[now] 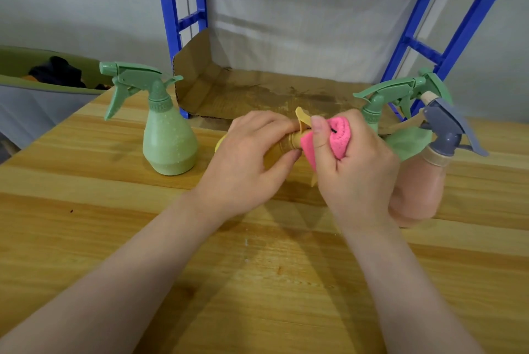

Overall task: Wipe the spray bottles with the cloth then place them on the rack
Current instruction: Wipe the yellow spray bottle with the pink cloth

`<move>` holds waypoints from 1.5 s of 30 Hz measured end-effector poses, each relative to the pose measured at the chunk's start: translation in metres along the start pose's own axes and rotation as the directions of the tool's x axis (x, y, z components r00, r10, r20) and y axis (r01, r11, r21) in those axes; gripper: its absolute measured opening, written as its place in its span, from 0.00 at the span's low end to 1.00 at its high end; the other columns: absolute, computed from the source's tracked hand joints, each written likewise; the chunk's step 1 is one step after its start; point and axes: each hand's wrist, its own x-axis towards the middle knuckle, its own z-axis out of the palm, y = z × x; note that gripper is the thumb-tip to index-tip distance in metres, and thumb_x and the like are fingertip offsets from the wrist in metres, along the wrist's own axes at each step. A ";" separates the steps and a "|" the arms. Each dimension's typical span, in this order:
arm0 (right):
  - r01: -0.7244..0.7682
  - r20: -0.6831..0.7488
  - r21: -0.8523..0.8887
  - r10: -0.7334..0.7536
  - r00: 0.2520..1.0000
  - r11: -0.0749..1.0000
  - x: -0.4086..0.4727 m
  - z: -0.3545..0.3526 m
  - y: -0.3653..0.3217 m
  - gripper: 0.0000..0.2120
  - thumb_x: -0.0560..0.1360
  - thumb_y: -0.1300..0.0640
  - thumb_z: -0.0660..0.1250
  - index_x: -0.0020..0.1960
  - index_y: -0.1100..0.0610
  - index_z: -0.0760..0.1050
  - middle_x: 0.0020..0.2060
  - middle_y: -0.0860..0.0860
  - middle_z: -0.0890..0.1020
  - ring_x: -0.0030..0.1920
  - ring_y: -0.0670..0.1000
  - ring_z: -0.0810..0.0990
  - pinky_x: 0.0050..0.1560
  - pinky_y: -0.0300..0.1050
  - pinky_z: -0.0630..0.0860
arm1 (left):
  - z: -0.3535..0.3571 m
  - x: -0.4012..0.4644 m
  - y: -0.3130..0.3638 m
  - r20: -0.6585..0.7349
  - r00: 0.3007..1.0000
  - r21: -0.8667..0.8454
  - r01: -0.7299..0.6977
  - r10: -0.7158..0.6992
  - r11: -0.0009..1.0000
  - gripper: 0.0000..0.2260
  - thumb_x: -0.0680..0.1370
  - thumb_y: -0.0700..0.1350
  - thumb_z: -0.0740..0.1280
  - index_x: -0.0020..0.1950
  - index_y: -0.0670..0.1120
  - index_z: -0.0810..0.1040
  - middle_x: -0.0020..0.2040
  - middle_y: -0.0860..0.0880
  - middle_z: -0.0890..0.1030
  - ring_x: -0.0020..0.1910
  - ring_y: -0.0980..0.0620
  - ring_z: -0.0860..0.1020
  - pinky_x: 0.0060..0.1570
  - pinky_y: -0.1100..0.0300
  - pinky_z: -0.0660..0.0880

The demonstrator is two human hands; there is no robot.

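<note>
Wooden table, blue rack behind. Left hand grips yellow spray bottle above tabletop; right hand clutches pink cloth against its neck. Green spray bottle upright, left.

Head-worn view, facing forward and down, close over wooden table, wide-angle

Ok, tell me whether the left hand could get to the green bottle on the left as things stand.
Probably not yet: the way to the green bottle looks free, but the left hand is busy gripping the yellow bottle.
</note>
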 end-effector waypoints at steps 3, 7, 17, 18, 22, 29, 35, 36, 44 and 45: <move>-0.079 -0.026 0.097 0.082 0.996 0.992 0.001 0.001 0.000 0.22 0.82 0.42 0.58 0.39 0.58 0.73 0.29 0.47 0.73 0.29 0.49 0.71 0.30 0.45 0.68 | 0.001 0.001 -0.002 0.045 0.999 0.022 -0.012 0.011 1.000 0.12 0.78 0.48 0.65 0.60 0.46 0.78 0.55 0.52 0.78 0.56 0.52 0.75 0.62 0.49 0.69; -0.223 -0.072 0.400 0.273 0.959 0.889 0.001 0.003 -0.005 0.11 0.78 0.49 0.67 0.43 0.55 0.73 0.35 0.41 0.75 0.37 0.41 0.75 0.40 0.36 0.71 | 0.006 -0.003 -0.002 -0.053 0.998 0.065 -0.030 0.034 0.997 0.10 0.80 0.49 0.65 0.57 0.45 0.79 0.53 0.53 0.78 0.53 0.53 0.75 0.60 0.54 0.67; -0.399 0.307 0.600 0.261 0.915 0.694 0.004 0.004 0.002 0.12 0.73 0.61 0.76 0.51 0.51 0.76 0.44 0.41 0.80 0.47 0.37 0.79 0.49 0.32 0.73 | 0.008 -0.001 -0.008 -0.129 0.978 -0.212 0.135 -0.165 0.968 0.11 0.78 0.46 0.67 0.59 0.45 0.81 0.52 0.54 0.78 0.53 0.56 0.77 0.54 0.57 0.75; -0.411 0.336 0.587 0.252 0.908 0.698 0.005 0.004 0.003 0.12 0.72 0.60 0.76 0.50 0.50 0.75 0.42 0.39 0.80 0.45 0.37 0.78 0.48 0.31 0.73 | 0.009 -0.001 -0.009 -0.123 0.978 -0.213 0.139 -0.168 0.967 0.11 0.78 0.46 0.67 0.59 0.45 0.81 0.53 0.54 0.78 0.54 0.56 0.77 0.54 0.57 0.75; -0.441 0.346 0.547 0.287 0.893 0.712 0.005 0.003 0.001 0.12 0.73 0.57 0.75 0.44 0.47 0.73 0.35 0.33 0.77 0.37 0.36 0.75 0.41 0.29 0.71 | 0.011 -0.003 -0.009 -0.103 0.982 -0.223 0.131 -0.157 0.966 0.12 0.78 0.46 0.66 0.61 0.45 0.80 0.53 0.53 0.79 0.53 0.58 0.77 0.53 0.63 0.73; -0.341 0.134 0.482 0.317 0.939 0.807 0.002 0.002 -0.007 0.13 0.78 0.43 0.61 0.43 0.52 0.73 0.32 0.43 0.74 0.34 0.40 0.73 0.37 0.39 0.72 | 0.014 -0.004 -0.005 -0.123 0.986 -0.195 0.088 -0.114 0.977 0.13 0.79 0.47 0.66 0.62 0.43 0.79 0.51 0.60 0.76 0.51 0.67 0.74 0.51 0.72 0.68; -0.462 0.176 0.597 0.454 0.873 0.656 0.005 0.003 -0.014 0.14 0.77 0.41 0.58 0.38 0.46 0.70 0.28 0.39 0.73 0.32 0.40 0.73 0.38 0.36 0.70 | 0.015 -0.005 -0.003 -0.136 0.981 -0.205 0.108 -0.138 0.973 0.13 0.80 0.47 0.66 0.62 0.43 0.79 0.52 0.54 0.79 0.51 0.61 0.75 0.52 0.70 0.69; -0.487 0.222 0.624 0.459 0.860 0.611 0.006 0.002 -0.014 0.14 0.76 0.40 0.59 0.39 0.48 0.72 0.29 0.41 0.74 0.33 0.42 0.74 0.38 0.37 0.72 | 0.015 -0.004 -0.003 -0.139 0.977 -0.233 0.126 -0.162 0.964 0.13 0.80 0.47 0.65 0.62 0.43 0.79 0.51 0.53 0.79 0.51 0.61 0.76 0.52 0.69 0.69; -0.564 0.464 0.597 0.328 0.823 0.570 0.002 0.003 -0.019 0.11 0.73 0.41 0.66 0.40 0.47 0.74 0.29 0.38 0.78 0.32 0.38 0.76 0.35 0.31 0.71 | 0.008 -0.001 -0.005 -0.091 0.941 -0.489 0.243 -0.326 0.838 0.12 0.82 0.47 0.64 0.63 0.45 0.79 0.54 0.49 0.82 0.56 0.52 0.79 0.58 0.50 0.76; -0.558 0.463 0.591 0.322 0.826 0.583 0.001 0.002 -0.020 0.11 0.72 0.41 0.65 0.37 0.47 0.73 0.27 0.38 0.77 0.31 0.38 0.75 0.34 0.31 0.70 | 0.007 -0.001 -0.006 -0.086 0.943 -0.492 0.241 -0.322 0.836 0.13 0.81 0.46 0.64 0.64 0.44 0.78 0.55 0.48 0.82 0.56 0.51 0.79 0.58 0.49 0.76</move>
